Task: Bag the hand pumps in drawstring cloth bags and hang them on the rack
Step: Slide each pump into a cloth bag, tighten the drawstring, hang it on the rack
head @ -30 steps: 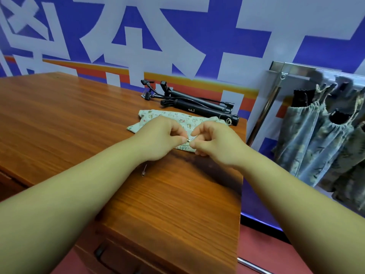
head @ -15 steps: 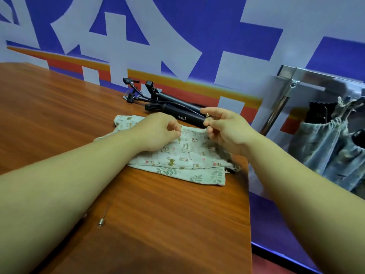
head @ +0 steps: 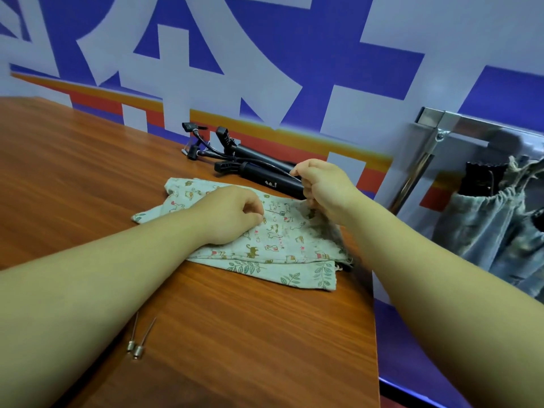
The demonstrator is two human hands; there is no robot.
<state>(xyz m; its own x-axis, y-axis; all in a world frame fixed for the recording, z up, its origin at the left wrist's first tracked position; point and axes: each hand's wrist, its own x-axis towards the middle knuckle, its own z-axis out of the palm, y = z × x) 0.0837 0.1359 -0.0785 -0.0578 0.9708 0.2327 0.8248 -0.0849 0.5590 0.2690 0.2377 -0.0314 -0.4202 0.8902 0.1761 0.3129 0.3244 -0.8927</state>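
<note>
Pre-bagging stage, by judgement: fitting a needle point(head: 276, 212) to the hose point(head: 281, 169) of the nearest hand pump point(head: 265, 179), lying just behind the flat cloth bags point(head: 279, 242). Left hand point(head: 232, 213) apparently pinching the needle over the bags; right hand point(head: 326, 187) pinching the hose end. Next: bringing both tips together precisely. Close to the table point(head: 235, 334) right edge; open wood to the left; rack point(head: 477, 128) beyond the edge.

Huge white characters on the blue wall point(head: 323, 54), cropped and unreadable, small white mark on the nearest black pump point(head: 265, 180), too blurred to read
</note>
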